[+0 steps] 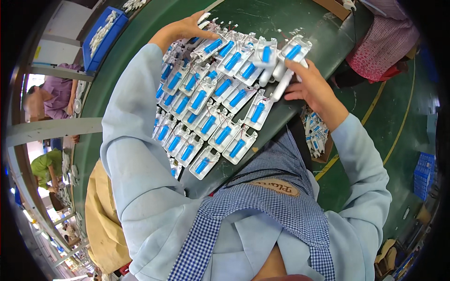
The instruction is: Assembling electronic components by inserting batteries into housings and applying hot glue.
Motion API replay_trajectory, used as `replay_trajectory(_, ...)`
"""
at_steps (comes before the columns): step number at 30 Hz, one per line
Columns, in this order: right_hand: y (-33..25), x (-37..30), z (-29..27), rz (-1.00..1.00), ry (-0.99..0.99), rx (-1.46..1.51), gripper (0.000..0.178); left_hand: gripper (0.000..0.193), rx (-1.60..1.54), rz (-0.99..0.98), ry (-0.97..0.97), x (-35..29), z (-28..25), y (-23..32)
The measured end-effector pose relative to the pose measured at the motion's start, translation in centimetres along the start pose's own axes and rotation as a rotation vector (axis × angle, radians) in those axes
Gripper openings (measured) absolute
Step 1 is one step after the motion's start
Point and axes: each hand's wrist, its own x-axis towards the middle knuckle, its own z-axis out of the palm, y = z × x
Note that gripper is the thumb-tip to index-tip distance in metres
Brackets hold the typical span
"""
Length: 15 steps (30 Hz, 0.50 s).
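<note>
Many white plastic housings (198, 99), each with a blue cylindrical cell and thin wires, lie in slanting rows and partly in layers on the green table. My left hand (183, 29) reaches to the far left edge of the rows, thumb and fingers spread, the thumb against a housing there. My right hand (311, 86) is at the right end of the rows, its fingers closed round a few white housings (295, 49). One of these shows its blue cell upward; the others are seen from the side. A blurred housing (266, 54) is just left of them.
Below the table's right edge stands a carton (323, 157) of similar parts. A blue bin (104, 40) of white pieces is at far left. Another person's patterned clothing (382, 44) is at far right. Two people (51, 98) work beyond the left side.
</note>
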Motion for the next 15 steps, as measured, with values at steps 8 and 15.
replay_trajectory(8,-1.2,5.1,2.3,-0.126,-0.060,0.092,0.050,0.085,-0.700,-0.214,-0.277,-0.8,-1.3,1.6)
replay_trajectory(15,-0.4,10.6,3.3,-0.192,0.019,0.222,0.077,0.058,-1.095,-0.226,-0.183,-1.1,0.9,4.9)
